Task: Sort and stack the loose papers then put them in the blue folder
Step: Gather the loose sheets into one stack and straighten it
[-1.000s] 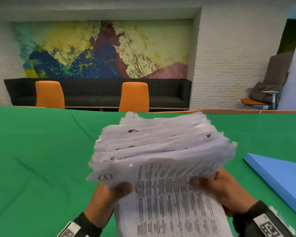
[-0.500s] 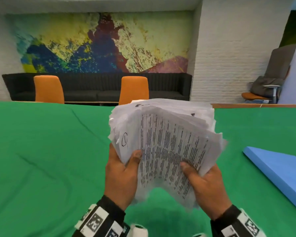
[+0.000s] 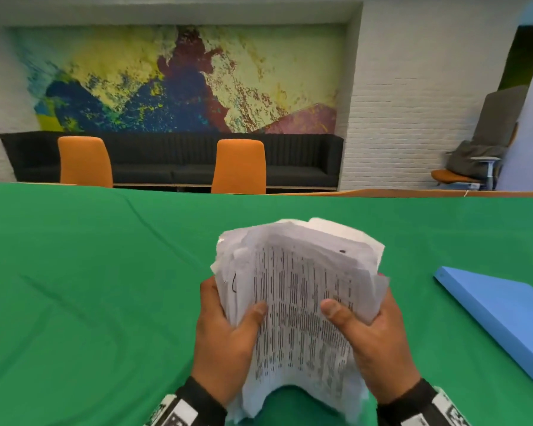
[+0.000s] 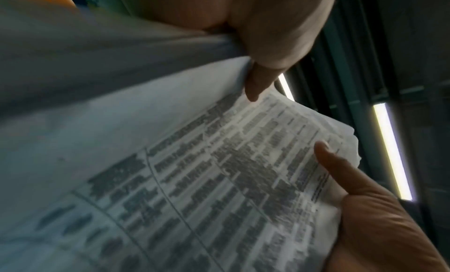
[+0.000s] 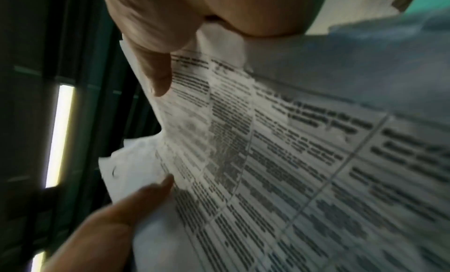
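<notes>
The thick stack of white printed papers (image 3: 299, 302) is hiding both hands' fingers behind it; its print is blurring beyond reading. The flat blue folder (image 3: 502, 318) is running off the head view's right edge.

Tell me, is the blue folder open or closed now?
Closed. The blue folder lies flat on the green tablecloth, its cover down, no papers in it. Both hands grip the paper stack.

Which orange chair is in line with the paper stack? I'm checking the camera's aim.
The right-hand orange chair, straight beyond the white paper stack; the other stands far left.
</notes>
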The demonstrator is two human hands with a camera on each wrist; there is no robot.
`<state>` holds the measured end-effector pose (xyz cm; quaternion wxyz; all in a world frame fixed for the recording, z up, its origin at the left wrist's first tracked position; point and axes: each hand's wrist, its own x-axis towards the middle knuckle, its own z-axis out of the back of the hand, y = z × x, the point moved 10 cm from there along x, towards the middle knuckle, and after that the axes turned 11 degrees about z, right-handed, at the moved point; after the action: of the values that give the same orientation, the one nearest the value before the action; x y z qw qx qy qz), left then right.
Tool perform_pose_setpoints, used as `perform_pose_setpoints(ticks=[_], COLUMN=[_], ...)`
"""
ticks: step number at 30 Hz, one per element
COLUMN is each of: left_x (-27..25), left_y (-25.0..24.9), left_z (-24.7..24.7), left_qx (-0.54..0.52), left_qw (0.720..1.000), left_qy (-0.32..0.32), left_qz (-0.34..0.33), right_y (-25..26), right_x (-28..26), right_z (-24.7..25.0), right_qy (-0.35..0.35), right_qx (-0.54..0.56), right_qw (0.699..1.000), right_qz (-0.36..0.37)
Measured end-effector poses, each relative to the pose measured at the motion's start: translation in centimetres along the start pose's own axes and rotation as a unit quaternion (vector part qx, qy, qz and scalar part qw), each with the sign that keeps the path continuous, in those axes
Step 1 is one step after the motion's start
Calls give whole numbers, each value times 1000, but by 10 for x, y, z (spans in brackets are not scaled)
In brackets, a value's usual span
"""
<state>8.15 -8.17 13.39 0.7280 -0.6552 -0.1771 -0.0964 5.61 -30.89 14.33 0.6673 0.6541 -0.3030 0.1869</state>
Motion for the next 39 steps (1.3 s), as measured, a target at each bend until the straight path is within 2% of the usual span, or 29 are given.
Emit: perform_pose_setpoints(ticks=[3,6,10,12,16,19,22,24,26,30,32,36,38,39], left_x=[3,11,21,24,27,34,37,35,36,44,54,72,76,76], left_y=[-6,0,7,20,30,22,1,-7,-6,5,7,0,-5,-9], left_z=[7,18,9,8,2,-3,-8,-15,-13,-3,4,4,3,5], left_qx=[-64,-150,-150,-151,-112,-50,15,11,-27,-113,-154,-175,-174,-149], left_qw=[997,983,975,975,983,994,999,999,998,977,964,953,959,972], left_qy=[48,105,158,150,126,72,-9,-11,7,154,192,225,206,172], left_qz=[-16,16,32,56,79,67,40,39,59,94,102,104,87,62], right_y=[4,2,-7,-18,-24,-5,18,21,8,-18,-29,-39,-40,-38], right_x=[4,11,13,7,5,16,23,21,18,23,28,33,34,36], right_z=[12,33,28,27,31,19,-9,-28,-27,9,20,21,21,22], right_qy=[5,-3,42,45,-7,-34,-38,-17,-5,-18,-12,37,51,42], right_qx=[38,90,90,65,24,-35,-129,-157,-149,-60,-5,64,69,50], right_qw=[999,996,994,995,997,998,991,986,988,997,996,990,989,992], right_qz=[-2,-27,-49,-64,-67,-31,20,46,28,-47,-85,-123,-123,-107])
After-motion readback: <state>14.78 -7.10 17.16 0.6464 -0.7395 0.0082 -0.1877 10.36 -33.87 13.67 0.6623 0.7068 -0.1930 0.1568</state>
